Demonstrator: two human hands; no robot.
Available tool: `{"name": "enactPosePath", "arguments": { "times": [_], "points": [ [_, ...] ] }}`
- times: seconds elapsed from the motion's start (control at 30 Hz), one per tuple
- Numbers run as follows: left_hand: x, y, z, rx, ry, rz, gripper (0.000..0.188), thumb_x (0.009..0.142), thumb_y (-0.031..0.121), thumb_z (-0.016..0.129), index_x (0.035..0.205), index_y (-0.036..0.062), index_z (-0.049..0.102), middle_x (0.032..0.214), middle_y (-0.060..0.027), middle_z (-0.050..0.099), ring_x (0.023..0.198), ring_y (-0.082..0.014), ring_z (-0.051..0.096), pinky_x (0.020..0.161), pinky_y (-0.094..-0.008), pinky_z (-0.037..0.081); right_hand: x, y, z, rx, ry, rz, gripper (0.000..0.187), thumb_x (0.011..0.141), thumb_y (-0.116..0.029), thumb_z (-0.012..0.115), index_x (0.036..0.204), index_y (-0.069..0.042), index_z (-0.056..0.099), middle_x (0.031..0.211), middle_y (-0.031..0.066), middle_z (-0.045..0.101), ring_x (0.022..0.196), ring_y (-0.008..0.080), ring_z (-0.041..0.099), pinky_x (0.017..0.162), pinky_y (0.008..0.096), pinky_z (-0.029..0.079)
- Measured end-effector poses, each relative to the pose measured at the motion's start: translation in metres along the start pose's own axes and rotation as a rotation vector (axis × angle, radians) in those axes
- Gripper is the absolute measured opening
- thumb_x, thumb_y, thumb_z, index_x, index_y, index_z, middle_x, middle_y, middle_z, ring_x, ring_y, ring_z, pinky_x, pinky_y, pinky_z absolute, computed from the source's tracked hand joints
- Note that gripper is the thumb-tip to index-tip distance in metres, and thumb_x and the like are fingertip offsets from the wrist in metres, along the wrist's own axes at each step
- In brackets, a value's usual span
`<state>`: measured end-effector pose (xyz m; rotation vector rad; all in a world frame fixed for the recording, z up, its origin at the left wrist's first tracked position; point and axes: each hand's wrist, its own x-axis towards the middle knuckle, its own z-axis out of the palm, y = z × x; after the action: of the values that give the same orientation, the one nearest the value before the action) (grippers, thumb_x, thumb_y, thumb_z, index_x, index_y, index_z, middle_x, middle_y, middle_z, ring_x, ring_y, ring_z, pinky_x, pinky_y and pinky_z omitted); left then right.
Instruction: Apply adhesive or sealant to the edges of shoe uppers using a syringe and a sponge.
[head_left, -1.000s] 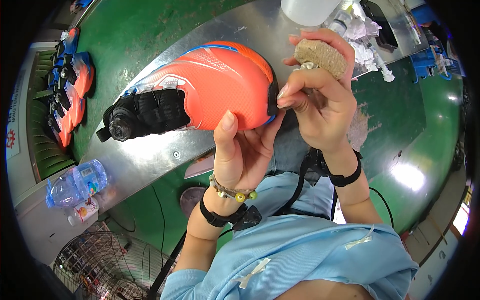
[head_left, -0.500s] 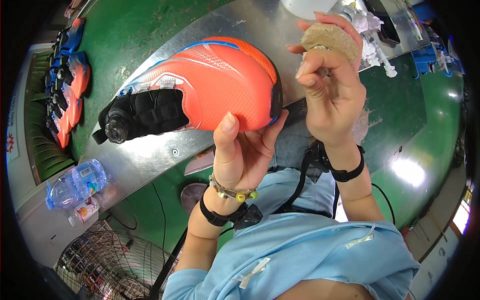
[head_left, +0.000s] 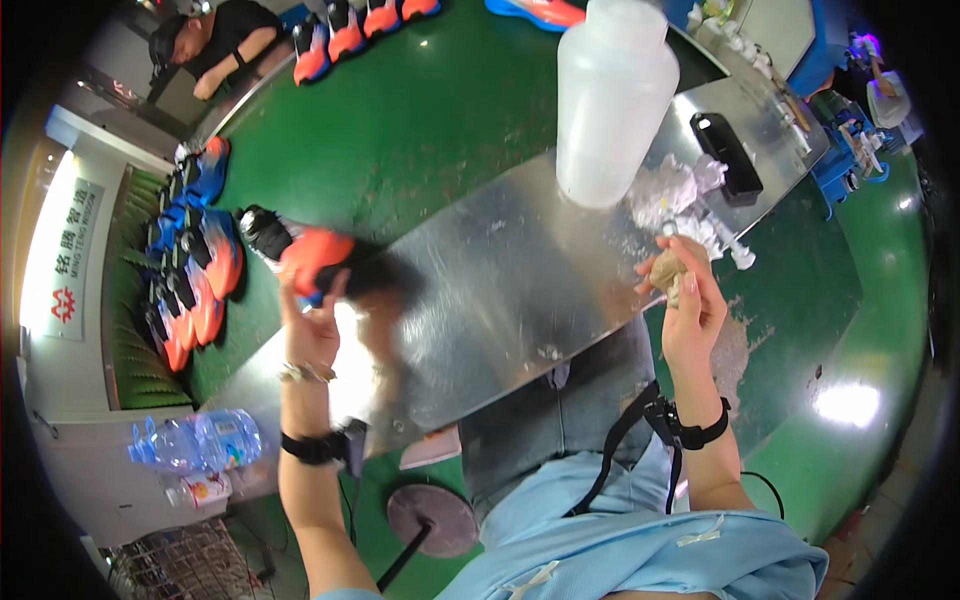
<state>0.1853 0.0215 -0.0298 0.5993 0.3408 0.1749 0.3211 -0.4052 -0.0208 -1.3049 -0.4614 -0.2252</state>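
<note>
My left hand (head_left: 312, 335) reaches out to the left over the metal-topped bench and grips an orange sneaker (head_left: 318, 258) with a black collar and blue sole. Its fingers and thumb are at the shoe's near end, slightly smeared by motion. The shoe's black opening points to the far left. My right hand (head_left: 695, 310) is raised at the bench's near right edge. A rough tan lump (head_left: 672, 272) is pinched between its thumb and fingers. Just beyond that hand lie white crumpled tissues (head_left: 680, 190) and a thin clear tube (head_left: 722, 232).
A large white plastic bottle (head_left: 612, 110) stands at the bench's far side, beside a black oblong case (head_left: 727, 155). More sneakers line the green belt (head_left: 150, 340) at left and the far edge. Clear plastic bottles (head_left: 200, 440) lie near left. A co-worker (head_left: 225, 45) sits far left.
My left hand has carried the sneaker away from my body, to the left. My right hand has lowered slightly with the tan lump. The view has shifted, showing more of the far bench.
</note>
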Motion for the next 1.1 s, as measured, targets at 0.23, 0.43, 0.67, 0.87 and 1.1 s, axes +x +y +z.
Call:
{"name": "enactPosePath", "arguments": {
  "times": [0.23, 0.43, 0.67, 0.87, 1.1],
  "points": [
    [0.016, 0.194, -0.164, -0.002, 0.604, 0.644, 0.052, 0.081, 0.029, 0.057, 0.119, -0.0013, 0.04, 0.122, -0.0223, 0.043, 0.118, -0.0303, 0.038, 0.095, -0.0403, 0.039, 0.003, 0.012, 0.004, 0.15, 0.052, 0.121, 0.054, 0.088, -0.032, 0.045, 0.129, -0.002, 0.027, 0.096, 0.014, 0.052, 0.068, 0.0186, 0.058, 0.055, 0.0263, 0.048],
    [0.089, 0.057, -0.066, 0.192, 0.64, 0.39, 0.044, 0.086, 0.024, 0.049, 0.118, -0.0036, 0.037, 0.13, -0.0214, 0.033, 0.122, -0.03, 0.034, 0.099, -0.039, 0.034, 0.013, 0.029, -0.025, 0.076, 0.125, -0.056, 0.051, 0.085, -0.04, 0.048, 0.118, -0.003, 0.035, 0.095, 0.0158, 0.05, 0.066, 0.0189, 0.057, 0.053, 0.0251, 0.047],
    [0.238, -0.058, 0.156, 0.684, 0.068, -0.009, 0.04, 0.089, 0.015, 0.039, 0.121, -0.009, 0.034, 0.124, -0.023, 0.042, 0.115, -0.0304, 0.044, 0.095, -0.0366, 0.038, 0.036, 0.07, -0.042, -0.098, 0.105, -0.238, 0.043, 0.082, -0.035, 0.055, 0.109, -0.003, 0.045, 0.096, 0.0182, 0.05, 0.074, 0.023, 0.057, 0.063, 0.0306, 0.047],
    [0.4, -0.164, 0.234, 0.62, -0.126, -0.265, 0.041, 0.091, 0.025, 0.036, 0.109, -0.0116, 0.042, 0.112, -0.0229, 0.051, 0.104, -0.0296, 0.052, 0.092, -0.0373, 0.042, 0.028, 0.058, -0.051, -0.075, -0.021, -0.044, 0.042, 0.077, -0.034, 0.062, 0.104, -0.004, 0.051, 0.097, 0.0176, 0.057, 0.088, 0.0272, 0.058, 0.071, 0.0327, 0.047],
    [0.52, -0.229, 0.29, 0.078, 0.153, -0.33, 0.089, 0.071, 0.062, 0.055, 0.118, -0.011, 0.035, 0.115, -0.0209, 0.048, 0.104, -0.0306, 0.051, 0.087, -0.0407, 0.047, 0.049, 0.058, -0.05, -0.11, -0.191, -0.058, 0.04, 0.078, -0.029, 0.062, 0.105, -0.003, 0.051, 0.099, 0.0173, 0.057, 0.087, 0.028, 0.058, 0.072, 0.0347, 0.047]
  ]
}}
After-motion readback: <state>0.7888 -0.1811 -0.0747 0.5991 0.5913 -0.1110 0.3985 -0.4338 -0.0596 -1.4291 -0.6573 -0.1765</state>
